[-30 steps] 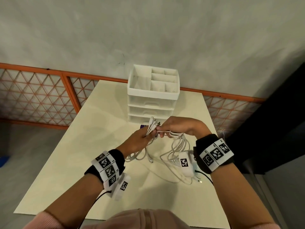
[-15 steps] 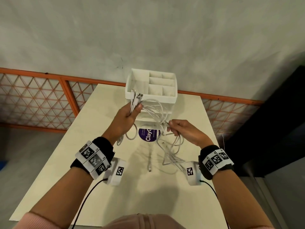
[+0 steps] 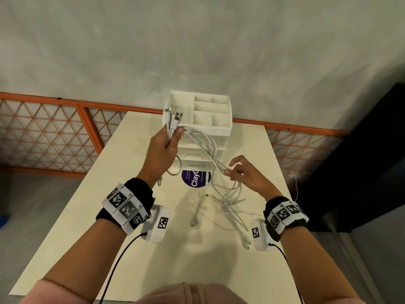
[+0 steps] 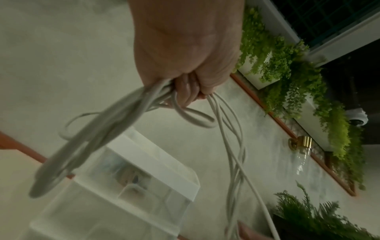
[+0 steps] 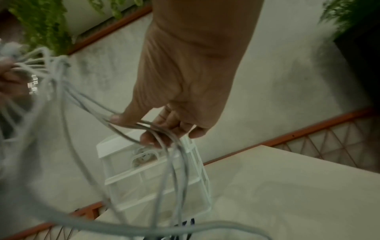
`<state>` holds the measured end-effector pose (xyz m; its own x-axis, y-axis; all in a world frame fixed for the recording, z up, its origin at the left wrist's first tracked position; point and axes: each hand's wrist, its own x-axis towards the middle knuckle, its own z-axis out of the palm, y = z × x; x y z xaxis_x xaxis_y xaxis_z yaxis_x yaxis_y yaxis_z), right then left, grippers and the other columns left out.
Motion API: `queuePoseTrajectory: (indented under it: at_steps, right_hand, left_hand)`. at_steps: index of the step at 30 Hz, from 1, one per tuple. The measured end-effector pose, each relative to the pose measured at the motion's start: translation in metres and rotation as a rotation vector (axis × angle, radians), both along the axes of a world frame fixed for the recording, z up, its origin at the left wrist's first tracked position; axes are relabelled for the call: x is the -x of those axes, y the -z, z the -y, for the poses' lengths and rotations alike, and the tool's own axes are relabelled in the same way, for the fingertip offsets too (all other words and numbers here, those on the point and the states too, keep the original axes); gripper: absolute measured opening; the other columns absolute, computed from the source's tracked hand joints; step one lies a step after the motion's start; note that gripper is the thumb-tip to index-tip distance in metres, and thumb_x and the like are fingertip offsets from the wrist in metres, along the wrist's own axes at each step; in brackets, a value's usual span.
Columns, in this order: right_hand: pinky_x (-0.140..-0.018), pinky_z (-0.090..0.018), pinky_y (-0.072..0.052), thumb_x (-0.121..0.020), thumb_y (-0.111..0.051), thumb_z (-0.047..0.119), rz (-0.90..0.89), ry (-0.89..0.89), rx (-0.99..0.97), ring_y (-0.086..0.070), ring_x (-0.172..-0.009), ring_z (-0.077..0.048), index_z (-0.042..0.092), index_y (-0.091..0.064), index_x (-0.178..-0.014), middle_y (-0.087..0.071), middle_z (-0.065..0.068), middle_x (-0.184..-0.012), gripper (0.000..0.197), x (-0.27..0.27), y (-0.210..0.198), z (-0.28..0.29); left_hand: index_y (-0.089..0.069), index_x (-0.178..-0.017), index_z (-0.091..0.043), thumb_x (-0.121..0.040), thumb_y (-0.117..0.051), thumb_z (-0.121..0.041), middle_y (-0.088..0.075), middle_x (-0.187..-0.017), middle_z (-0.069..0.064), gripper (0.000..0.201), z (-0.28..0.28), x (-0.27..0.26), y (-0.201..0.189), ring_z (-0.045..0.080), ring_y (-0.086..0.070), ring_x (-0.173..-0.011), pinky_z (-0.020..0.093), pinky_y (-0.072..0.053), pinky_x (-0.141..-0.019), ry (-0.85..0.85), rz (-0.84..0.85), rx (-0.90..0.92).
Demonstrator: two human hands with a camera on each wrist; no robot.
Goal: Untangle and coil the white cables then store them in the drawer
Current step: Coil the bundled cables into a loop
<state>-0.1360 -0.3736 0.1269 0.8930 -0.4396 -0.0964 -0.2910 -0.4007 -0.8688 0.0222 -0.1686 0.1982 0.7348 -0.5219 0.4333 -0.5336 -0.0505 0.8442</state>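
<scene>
White cables [image 3: 203, 143] are gripped in the left hand [image 3: 163, 148], fist raised in front of the drawer unit [image 3: 210, 119], plugs up. Strands are pinched by the right hand [image 3: 245, 174], lower, right of unit, other fingers loosely spread; slack trails onto the table [image 3: 109, 194].

Pink sleeves [image 3: 50, 290] on both arms. Each wrist: black band [image 3: 140, 189] w/ white strip of b/w square marker tags [image 3: 125, 208]. White cam box [image 3: 158, 223] w/ one tag under each wrist, thin black cable [image 3: 114, 264] trailing back.
</scene>
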Motion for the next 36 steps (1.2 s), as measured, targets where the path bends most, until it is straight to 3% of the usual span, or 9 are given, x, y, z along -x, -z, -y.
queuePoseTrajectory:
  at_steps: [5, 10, 15, 18, 22, 26, 29, 32, 36]
  right_hand:
    - [-0.078, -0.029, -0.037, -0.083, -0.065, 0.009, -0.032, 0.032, 0.127, -0.044, -0.080, -0.019, 0.025, -0.052, -0.078, -0.043, 0.000, -0.083, 0.021, 0.000, 0.018, 0.009]
    - [-0.077, -0.035, -0.042, -0.086, -0.057, 0.001, -0.067, 0.072, 0.022, -0.059, -0.073, -0.018, 0.017, -0.045, -0.081, -0.064, -0.003, -0.075, 0.021, 0.007, 0.043, 0.012]
    - [-0.093, -0.046, -0.044, -0.086, -0.053, 0.019, -0.396, 0.037, 0.289, -0.061, -0.095, -0.027, 0.033, -0.054, -0.066, -0.062, 0.004, -0.082, 0.024, 0.009, 0.058, 0.012]
    - [-0.089, -0.041, -0.049, -0.080, -0.060, 0.014, -0.482, 0.067, 0.336, -0.062, -0.098, -0.033, 0.031, -0.052, -0.063, -0.063, -0.007, -0.088, 0.025, 0.016, 0.062, 0.022]
    - [-0.083, -0.034, -0.046, -0.090, -0.057, 0.024, -0.527, 0.133, 0.300, -0.061, -0.101, -0.030, 0.022, -0.057, -0.078, -0.064, -0.011, -0.096, 0.012, 0.028, 0.067, 0.025]
    - [-0.062, -0.029, -0.041, -0.078, -0.073, 0.038, -0.471, 0.282, 0.266, -0.059, -0.069, -0.024, 0.022, -0.042, -0.053, -0.060, -0.001, -0.064, 0.043, 0.029, 0.075, 0.026]
    - [-0.058, -0.034, -0.049, -0.080, -0.071, 0.027, -0.346, 0.305, 0.218, -0.066, -0.064, -0.026, 0.018, -0.048, -0.061, -0.069, -0.007, -0.063, 0.032, 0.030, 0.075, 0.024]
    - [-0.040, -0.022, -0.039, -0.081, -0.070, 0.013, -0.241, 0.290, 0.130, -0.062, -0.046, -0.013, 0.015, -0.048, -0.071, -0.066, 0.000, -0.051, 0.024, 0.028, 0.068, 0.022]
    - [-0.051, -0.021, -0.038, -0.069, -0.082, 0.014, -0.274, 0.140, 0.172, -0.051, -0.049, -0.003, 0.015, -0.045, -0.065, -0.056, 0.010, -0.052, 0.038, 0.018, 0.057, 0.025]
  left_hand:
    - [-0.059, -0.100, -0.004, -0.098, -0.047, -0.026, -0.052, -0.073, 0.014, 0.025, 0.005, -0.002, -0.012, 0.007, -0.043, -0.059, 0.008, -0.037, -0.058, -0.022, 0.021, 0.007]
    - [-0.050, -0.085, -0.017, -0.098, -0.047, -0.027, -0.040, -0.061, 0.001, 0.016, 0.011, -0.001, -0.024, 0.005, -0.034, -0.052, 0.013, -0.034, -0.051, -0.042, -0.009, 0.070]
    - [-0.054, -0.087, -0.005, -0.098, -0.046, -0.030, -0.044, -0.063, 0.003, 0.028, 0.016, -0.004, -0.027, 0.003, -0.039, -0.054, 0.012, -0.033, -0.051, -0.100, -0.047, 0.114]
    - [-0.048, -0.079, -0.019, -0.099, -0.043, -0.031, -0.038, -0.057, -0.007, 0.024, 0.015, -0.002, -0.030, 0.002, -0.036, -0.047, 0.016, -0.032, -0.048, -0.113, -0.114, 0.191]
    - [-0.054, -0.094, -0.009, -0.100, -0.043, -0.028, -0.039, -0.061, -0.012, 0.023, 0.015, -0.005, -0.042, -0.001, -0.040, -0.052, 0.011, -0.034, -0.055, -0.147, -0.096, 0.272]
    - [-0.051, -0.090, -0.011, -0.100, -0.042, -0.031, -0.032, -0.056, -0.010, 0.024, 0.022, -0.004, -0.040, 0.004, -0.027, -0.049, 0.017, -0.029, -0.050, -0.126, -0.117, 0.311]
    - [-0.048, -0.079, -0.017, -0.100, -0.042, -0.031, -0.026, -0.056, -0.009, 0.026, 0.025, -0.004, -0.044, 0.003, -0.023, -0.046, 0.017, -0.025, -0.047, -0.118, -0.142, 0.338]
    - [-0.041, -0.078, -0.025, -0.100, -0.040, -0.031, -0.026, -0.057, -0.009, 0.023, 0.030, -0.006, -0.055, 0.003, -0.022, -0.044, 0.015, -0.023, -0.045, -0.109, -0.152, 0.363]
    - [-0.040, -0.078, -0.024, -0.100, -0.040, -0.034, -0.024, -0.058, -0.009, 0.024, 0.038, -0.009, -0.066, 0.005, -0.020, -0.045, 0.017, -0.022, -0.043, -0.097, -0.152, 0.392]
